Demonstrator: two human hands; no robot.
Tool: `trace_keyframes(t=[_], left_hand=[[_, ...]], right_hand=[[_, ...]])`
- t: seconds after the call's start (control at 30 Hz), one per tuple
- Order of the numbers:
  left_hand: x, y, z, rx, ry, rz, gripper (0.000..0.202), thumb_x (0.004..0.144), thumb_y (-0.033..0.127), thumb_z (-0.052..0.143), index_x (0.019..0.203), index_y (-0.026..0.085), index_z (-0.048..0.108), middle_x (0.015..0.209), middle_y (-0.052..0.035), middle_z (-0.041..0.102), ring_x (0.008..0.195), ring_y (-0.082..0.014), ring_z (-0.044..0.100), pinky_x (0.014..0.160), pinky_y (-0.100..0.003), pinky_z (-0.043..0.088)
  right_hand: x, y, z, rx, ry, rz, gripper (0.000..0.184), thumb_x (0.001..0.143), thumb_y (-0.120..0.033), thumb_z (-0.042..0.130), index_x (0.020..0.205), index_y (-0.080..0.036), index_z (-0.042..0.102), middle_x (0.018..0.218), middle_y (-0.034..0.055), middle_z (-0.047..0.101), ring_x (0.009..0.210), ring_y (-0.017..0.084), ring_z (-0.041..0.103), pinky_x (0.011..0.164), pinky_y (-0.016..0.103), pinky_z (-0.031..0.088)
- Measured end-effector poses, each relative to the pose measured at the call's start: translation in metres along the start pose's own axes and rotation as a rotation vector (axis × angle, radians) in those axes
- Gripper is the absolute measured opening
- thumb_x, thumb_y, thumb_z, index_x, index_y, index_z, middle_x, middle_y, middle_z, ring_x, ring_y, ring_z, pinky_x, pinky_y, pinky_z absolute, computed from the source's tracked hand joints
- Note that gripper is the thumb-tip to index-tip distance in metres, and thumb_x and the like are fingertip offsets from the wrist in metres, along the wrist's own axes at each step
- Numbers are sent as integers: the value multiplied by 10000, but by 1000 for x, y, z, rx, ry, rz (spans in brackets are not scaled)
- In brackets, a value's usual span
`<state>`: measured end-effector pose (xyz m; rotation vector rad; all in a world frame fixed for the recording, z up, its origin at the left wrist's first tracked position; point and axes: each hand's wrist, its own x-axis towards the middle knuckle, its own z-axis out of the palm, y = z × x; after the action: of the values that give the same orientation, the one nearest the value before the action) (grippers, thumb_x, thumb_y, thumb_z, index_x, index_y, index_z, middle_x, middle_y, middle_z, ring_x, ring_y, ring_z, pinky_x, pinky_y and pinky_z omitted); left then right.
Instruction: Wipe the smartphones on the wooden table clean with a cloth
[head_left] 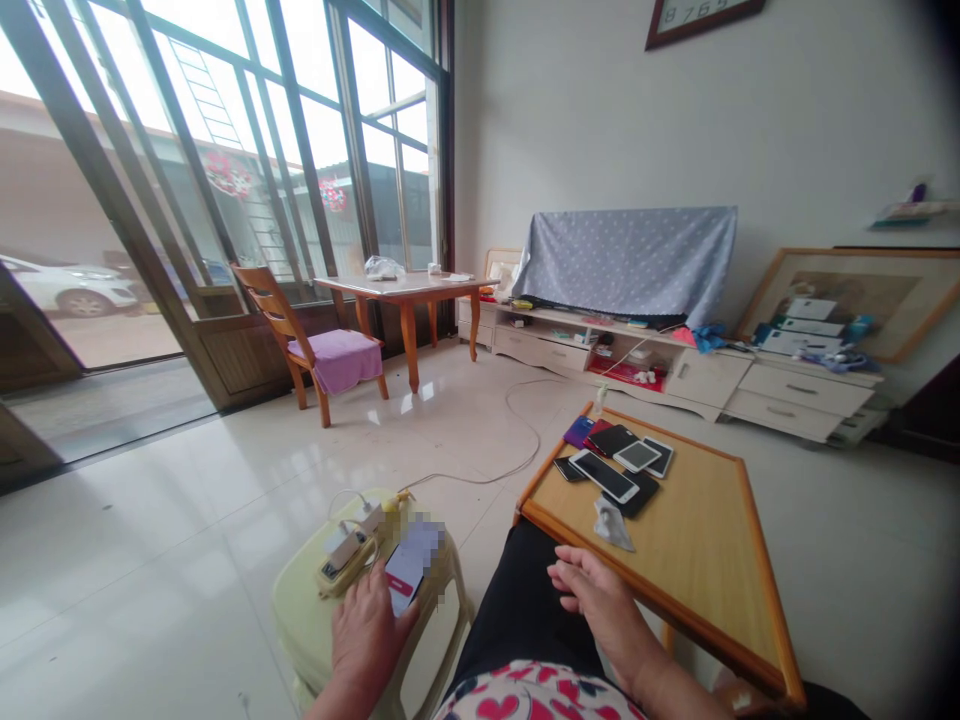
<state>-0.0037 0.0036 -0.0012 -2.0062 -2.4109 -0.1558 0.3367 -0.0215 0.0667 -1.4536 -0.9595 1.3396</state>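
My left hand is closed around the lower end of a smartphone, over a pale green plastic stool. Its lit screen shows a red bar near the bottom, and the upper part is blurred out. Just left of the phone lies a power strip with chargers and cables plugged in. My right hand hovers above my lap by the wooden table's edge, empty, its fingers loosely bent and open. Nearest to it on the table is a crumpled grey cloth.
Several phones lie on the table, among them a white phone and a purple one. A thin cord runs across the floor. Farther off stand a chair, a dining table and a low cabinet.
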Motion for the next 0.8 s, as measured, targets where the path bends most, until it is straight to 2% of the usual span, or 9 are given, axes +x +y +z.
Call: trace_keyframes(t=[0.33,0.53,0.8], left_hand=[[-5,-5,8,6,47,16,745,930,555,507,1493,79,402,1468,-185,554,1262,-353,486,960,-430,381],[-9,-5,6,-13,29,-8,769,933,573,485,1533,110,357,1453,-185,570,1309,-354,453,990,-428,351],[-14,-6,10,-18,68,0,827,939,580,485,1585,116,258,1483,-185,545,1317,-361,444,1001,-427,327]], right_hand=[[-2,9,-2,1,-16,16,546,876,-603,633,1281,-236,629,1206,84,718,1169,266,643,932,384,505],[0,20,-3,-11,-22,11,570,889,-632,608,1302,-239,616,1205,83,717,1165,260,644,910,374,515],[-2,18,-2,9,-21,13,581,881,-637,620,1292,-226,619,1183,92,724,1147,271,651,914,395,515]])
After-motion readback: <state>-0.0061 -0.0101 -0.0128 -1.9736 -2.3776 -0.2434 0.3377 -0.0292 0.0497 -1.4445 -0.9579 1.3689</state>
